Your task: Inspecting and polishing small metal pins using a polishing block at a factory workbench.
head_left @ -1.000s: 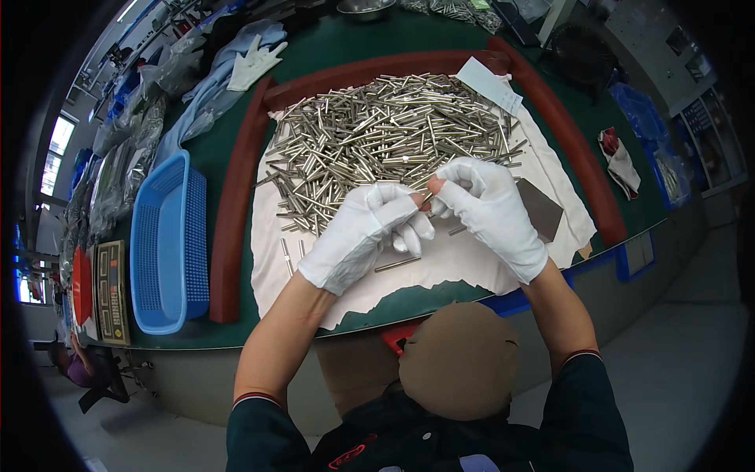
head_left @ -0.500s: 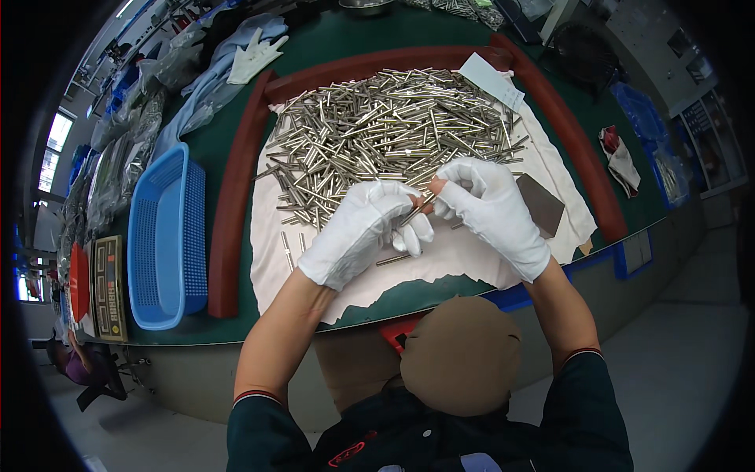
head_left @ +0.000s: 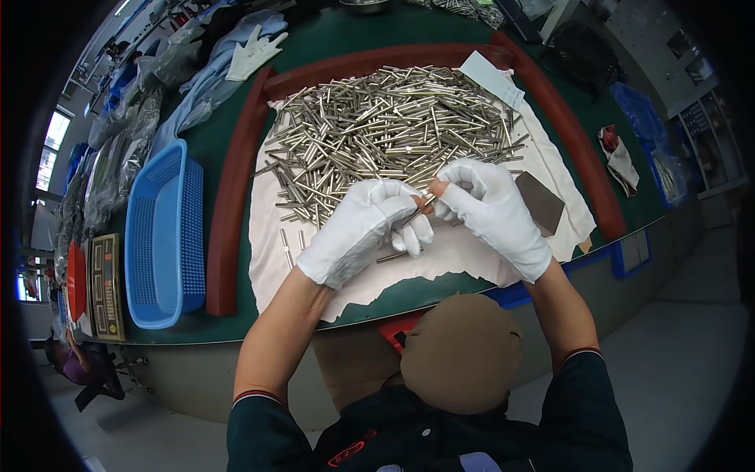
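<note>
Head view, rod: one thin metal rod (head_left: 410, 219) up in the fingers, mid-frame, just below the big rod pile (head_left: 393, 126).
Rod's lie: slanted, long axis lower left to upper right, so basically a bridge between the hands; neither one's clearly nearer.
Left hand (head_left: 358, 228): white-gloved, bare fingertips (head_left: 418, 203) poking out, pinched narrow on the rod's lower part.
Right hand (head_left: 497, 218): also gloved, thumb and fingers curled in tight, looks pinched on the upper right end, though the hand hides some of it.
Underneath: pale cloth (head_left: 267, 240) on a green worktop (head_left: 425, 292), one loose rod (head_left: 389, 257) below the left fingers.
Sides: blue basket (head_left: 193, 236) at frame left, dark flat plate (head_left: 541, 206) beside the right hand.
</note>
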### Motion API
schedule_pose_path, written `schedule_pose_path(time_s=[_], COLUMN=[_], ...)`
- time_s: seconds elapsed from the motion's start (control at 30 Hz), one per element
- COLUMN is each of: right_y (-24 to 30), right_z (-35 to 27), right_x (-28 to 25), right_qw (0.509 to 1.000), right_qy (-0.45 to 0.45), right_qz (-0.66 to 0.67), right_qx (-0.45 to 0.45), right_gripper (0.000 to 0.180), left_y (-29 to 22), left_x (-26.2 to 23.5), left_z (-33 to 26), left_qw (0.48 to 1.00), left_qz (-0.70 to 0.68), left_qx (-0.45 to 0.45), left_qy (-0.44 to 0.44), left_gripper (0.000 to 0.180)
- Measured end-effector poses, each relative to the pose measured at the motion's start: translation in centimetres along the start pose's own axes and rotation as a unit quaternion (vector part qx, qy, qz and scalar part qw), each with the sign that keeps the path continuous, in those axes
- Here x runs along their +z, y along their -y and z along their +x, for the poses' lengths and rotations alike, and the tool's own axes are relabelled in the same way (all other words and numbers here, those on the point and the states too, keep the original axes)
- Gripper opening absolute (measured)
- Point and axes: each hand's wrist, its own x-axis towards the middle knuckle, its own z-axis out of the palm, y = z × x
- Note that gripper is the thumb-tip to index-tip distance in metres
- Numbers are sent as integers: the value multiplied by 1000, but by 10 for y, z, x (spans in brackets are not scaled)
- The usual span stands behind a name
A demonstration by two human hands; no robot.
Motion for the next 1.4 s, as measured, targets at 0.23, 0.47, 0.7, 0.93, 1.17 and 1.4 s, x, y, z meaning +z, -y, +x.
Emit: schedule_pose_path(time_s=[0.23,0.47,0.7,0.93,1.17,1.4], right_y=[-5,-9,-28,-33,-25,-29], right_z=[-26,-62,-83,-85,-107,-108], right_x=[2,-17,-69,-74,-40,-27], right_qw=[996,899,782,824,846,839], right_qy=[-85,-208,-206,-210,-228,-230], right_qz=[13,-326,-564,-506,-454,-469], right_qx=[-5,-205,-167,-148,-161,-154], right_gripper=[11,36,53,48,56,54], left_y=[6,38,51,51,54,56], left_x=[23,44,57,57,51,52], left_z=[-23,-23,0,1,2,5], left_qw=[974,796,711,744,772,736], left_qz=[198,515,638,602,566,593], left_qx=[35,283,269,266,262,297], left_qy=[-104,-144,-124,-119,-121,-135], left_gripper=[18,9,9,9,7,7])
